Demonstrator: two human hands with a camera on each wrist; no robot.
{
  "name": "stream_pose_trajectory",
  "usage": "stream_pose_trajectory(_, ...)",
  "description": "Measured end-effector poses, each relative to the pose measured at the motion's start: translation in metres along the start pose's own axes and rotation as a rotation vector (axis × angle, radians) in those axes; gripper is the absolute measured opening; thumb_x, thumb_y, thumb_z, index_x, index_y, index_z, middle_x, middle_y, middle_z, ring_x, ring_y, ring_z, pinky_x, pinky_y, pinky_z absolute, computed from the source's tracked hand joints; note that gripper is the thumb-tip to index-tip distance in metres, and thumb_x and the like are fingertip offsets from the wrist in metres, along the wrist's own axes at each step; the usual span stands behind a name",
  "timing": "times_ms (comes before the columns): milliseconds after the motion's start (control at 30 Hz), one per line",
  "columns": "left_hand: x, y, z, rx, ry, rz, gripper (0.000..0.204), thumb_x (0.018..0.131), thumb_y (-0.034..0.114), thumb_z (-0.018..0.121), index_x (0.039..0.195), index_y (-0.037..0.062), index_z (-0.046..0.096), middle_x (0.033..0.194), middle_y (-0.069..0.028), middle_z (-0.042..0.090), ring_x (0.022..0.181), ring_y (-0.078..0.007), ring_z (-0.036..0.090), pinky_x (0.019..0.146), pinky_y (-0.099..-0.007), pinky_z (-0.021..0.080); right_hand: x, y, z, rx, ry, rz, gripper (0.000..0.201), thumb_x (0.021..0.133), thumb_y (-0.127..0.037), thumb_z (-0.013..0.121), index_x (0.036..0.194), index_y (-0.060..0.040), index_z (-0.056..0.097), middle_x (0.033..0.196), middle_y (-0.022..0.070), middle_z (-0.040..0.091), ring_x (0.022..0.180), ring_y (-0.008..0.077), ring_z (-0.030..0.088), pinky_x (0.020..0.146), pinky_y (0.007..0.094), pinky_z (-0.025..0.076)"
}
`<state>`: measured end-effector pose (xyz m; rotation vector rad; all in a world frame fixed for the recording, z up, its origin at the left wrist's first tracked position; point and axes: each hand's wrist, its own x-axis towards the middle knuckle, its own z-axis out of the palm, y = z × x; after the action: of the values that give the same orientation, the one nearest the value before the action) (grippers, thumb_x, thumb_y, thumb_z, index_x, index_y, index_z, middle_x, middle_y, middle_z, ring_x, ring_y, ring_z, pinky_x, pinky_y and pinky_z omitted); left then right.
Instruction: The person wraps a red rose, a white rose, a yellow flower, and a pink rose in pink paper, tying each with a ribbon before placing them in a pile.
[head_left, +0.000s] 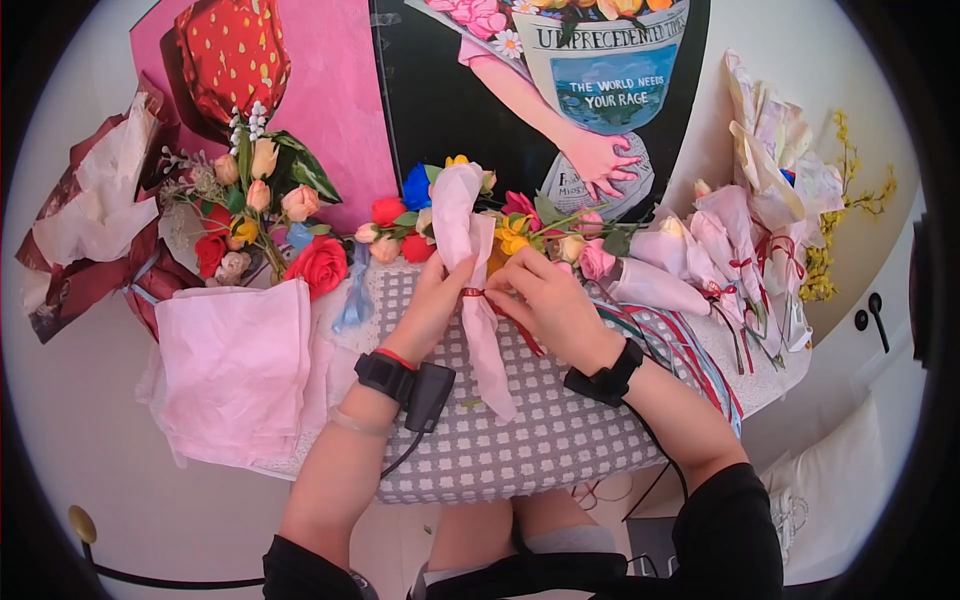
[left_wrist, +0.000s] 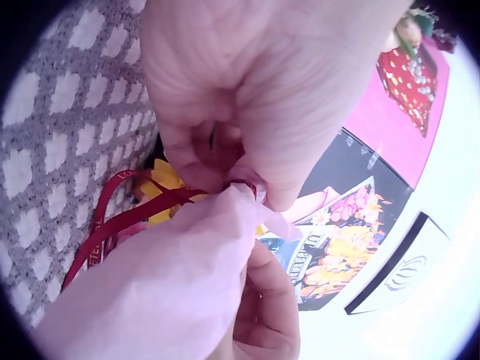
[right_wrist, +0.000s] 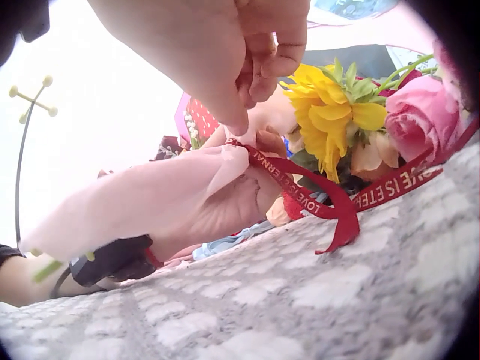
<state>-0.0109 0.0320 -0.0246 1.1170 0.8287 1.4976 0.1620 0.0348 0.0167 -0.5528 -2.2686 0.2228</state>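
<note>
A narrow bundle wrapped in pale pink paper (head_left: 457, 215) stands over the grey checked cloth, and its pleated tail (head_left: 490, 370) points toward the person. My left hand (head_left: 437, 298) grips it around the middle from the left side. A dark red ribbon (right_wrist: 300, 187) with printed gold letters circles the bundle's waist, its loose ends trailing off to the right. My right hand (head_left: 548, 305) pinches this ribbon close to the knot with thumb and fingertips. The paper hides what is inside the bundle.
Loose artificial flowers (head_left: 510, 235) lie behind the hands. Stacked pink paper sheets (head_left: 232, 365) are at left, near a dark red wrapped bouquet (head_left: 110, 230). Wrapped single roses (head_left: 700, 245) and several ribbons (head_left: 690, 365) lie at right on the checked cloth (head_left: 560, 430) and table.
</note>
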Motion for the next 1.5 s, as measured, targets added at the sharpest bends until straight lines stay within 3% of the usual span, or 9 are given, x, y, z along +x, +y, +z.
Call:
stream_pose_trajectory(67,-0.001,0.000,0.001,-0.009,-0.010,-0.015,0.027,0.092,0.016,0.046,0.116,0.0050,0.045,0.104,-0.0023,0.054,0.089,-0.0081,0.053,0.075,-0.0243,0.045,-0.001,0.003,0.001,-0.069,0.019,-0.109,0.012,0.073,-0.009,0.062,0.082,-0.0036,0.058,0.081,0.0061,0.049,0.074,0.0220,0.055,0.065,0.0314,0.046)
stream_pose_trajectory(367,-0.004,0.005,0.007,-0.083,-0.010,-0.024,0.025,0.091,0.017,0.047,0.112,0.0041,0.047,0.100,-0.0023,0.055,0.084,-0.0070,0.053,0.069,-0.0238,0.046,0.001,-0.002,-0.001,-0.168,0.070,-0.215,0.011,0.071,-0.009,0.064,0.082,-0.0048,0.063,0.079,0.0047,0.053,0.073,0.0206,0.055,0.063,0.0301,0.044)
stream_pose_trajectory(667,-0.005,0.006,0.015,-0.130,0.080,0.025,0.025,0.089,0.015,0.052,0.109,0.0009,0.050,0.099,-0.0034,0.055,0.085,-0.0081,0.053,0.073,-0.0237,0.044,0.001,-0.007,0.001,-0.160,0.128,-0.157,0.009,0.074,-0.009,0.062,0.080,-0.0027,0.060,0.075,0.0062,0.050,0.070,0.0220,0.054,0.062,0.0318,0.045)
stream_pose_trajectory(933,-0.005,0.000,0.017,-0.013,0.133,0.118,0.026,0.088,0.016,0.054,0.108,0.0012,0.050,0.099,-0.0041,0.056,0.086,-0.0087,0.052,0.074,-0.0239,0.043,0.001,-0.006,0.001,-0.255,0.146,-0.228,0.012,0.071,-0.009,0.064,0.080,-0.0030,0.059,0.076,0.0053,0.050,0.068,0.0206,0.055,0.059,0.0305,0.045)
stream_pose_trajectory(1267,-0.004,0.002,0.013,0.138,0.043,0.083,0.028,0.090,0.016,0.050,0.114,0.0019,0.047,0.102,-0.0031,0.055,0.089,-0.0072,0.052,0.075,-0.0233,0.044,0.002,-0.002,0.000,-0.092,0.042,-0.165,0.016,0.067,-0.005,0.063,0.079,-0.0004,0.054,0.081,0.0085,0.049,0.075,0.0239,0.054,0.066,0.0327,0.046)
stream_pose_trajectory(1500,-0.002,0.002,0.009,0.309,0.000,0.163,0.031,0.089,0.015,0.052,0.116,0.0013,0.046,0.106,-0.0036,0.054,0.093,-0.0086,0.051,0.079,-0.0244,0.043,0.003,-0.005,-0.001,-0.138,0.051,-0.191,0.017,0.066,-0.005,0.064,0.079,-0.0008,0.053,0.080,0.0087,0.049,0.076,0.0245,0.053,0.066,0.0328,0.046)
